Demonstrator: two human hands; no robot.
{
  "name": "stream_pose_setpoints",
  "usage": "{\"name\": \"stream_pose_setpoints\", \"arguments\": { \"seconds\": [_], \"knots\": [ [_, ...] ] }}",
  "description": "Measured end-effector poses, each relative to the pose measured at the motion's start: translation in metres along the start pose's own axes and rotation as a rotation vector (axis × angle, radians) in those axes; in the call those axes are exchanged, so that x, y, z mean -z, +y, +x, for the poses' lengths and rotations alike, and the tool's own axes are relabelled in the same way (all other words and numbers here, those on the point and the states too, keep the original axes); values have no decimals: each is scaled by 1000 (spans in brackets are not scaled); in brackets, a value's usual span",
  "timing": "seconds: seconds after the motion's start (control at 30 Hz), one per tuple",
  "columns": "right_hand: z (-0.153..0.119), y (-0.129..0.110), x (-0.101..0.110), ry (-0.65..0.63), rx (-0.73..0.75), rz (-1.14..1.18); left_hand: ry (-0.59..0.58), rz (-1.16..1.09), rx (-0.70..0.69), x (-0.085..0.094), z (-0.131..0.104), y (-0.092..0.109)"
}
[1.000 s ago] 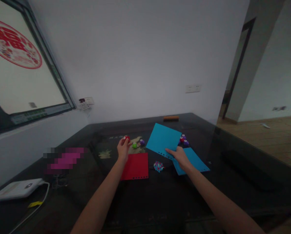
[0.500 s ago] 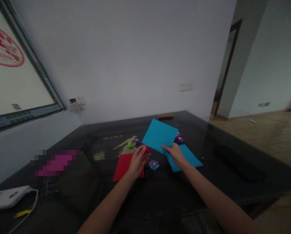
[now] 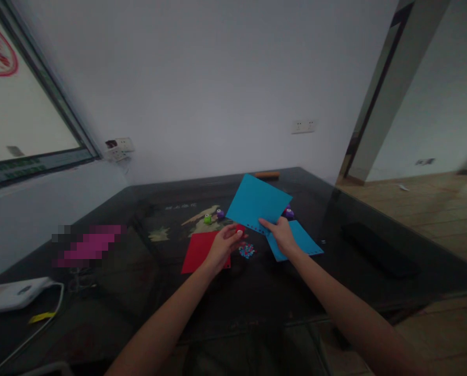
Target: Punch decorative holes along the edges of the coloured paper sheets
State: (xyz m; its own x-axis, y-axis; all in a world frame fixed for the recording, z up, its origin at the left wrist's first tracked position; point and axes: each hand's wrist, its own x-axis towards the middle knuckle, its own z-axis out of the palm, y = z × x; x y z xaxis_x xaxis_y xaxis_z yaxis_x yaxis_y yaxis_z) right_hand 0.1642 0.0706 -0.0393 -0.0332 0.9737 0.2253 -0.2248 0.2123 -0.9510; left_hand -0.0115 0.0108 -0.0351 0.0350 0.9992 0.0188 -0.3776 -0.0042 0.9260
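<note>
My right hand pinches the lower edge of a blue sheet, which is raised and tilted above the dark table. A row of small holes runs along that edge. Under it and to the right, a second blue sheet lies flat. My left hand is closed on a small red object, just left of the raised sheet. Beneath this hand is a red sheet. Between my hands lies a small heap of blue and red beads.
Green and purple figures stand behind the red sheet; another purple one is at the right. A brown stick lies far back, a black case at right, a white device with a cable at left.
The view has tipped down, so the table's contents appear higher. The raised blue sheet has shifted slightly right and covers more of the figures at the right. Both hands keep their grip.
</note>
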Motion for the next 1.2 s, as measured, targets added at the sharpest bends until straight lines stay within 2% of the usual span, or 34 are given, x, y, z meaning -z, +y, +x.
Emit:
{"name": "stream_pose_setpoints", "arguments": {
  "seconds": [0.13, 0.87, 1.07, 1.2],
  "knots": [
    [-1, -2, -2, 7, 18, -38, -34, 8, -7, 0, -1, 0],
    [1, -4, 1, -13, 37, -108, -16, 23, -32, -2, -1, 1],
    [1, -3, 2, -55, 105, -135, 10, 6, -19, -3, -1, 3],
    [3, 1, 4, -40, 119, -167, -1, -2, -16, -5, -1, 5]
  ]
}}
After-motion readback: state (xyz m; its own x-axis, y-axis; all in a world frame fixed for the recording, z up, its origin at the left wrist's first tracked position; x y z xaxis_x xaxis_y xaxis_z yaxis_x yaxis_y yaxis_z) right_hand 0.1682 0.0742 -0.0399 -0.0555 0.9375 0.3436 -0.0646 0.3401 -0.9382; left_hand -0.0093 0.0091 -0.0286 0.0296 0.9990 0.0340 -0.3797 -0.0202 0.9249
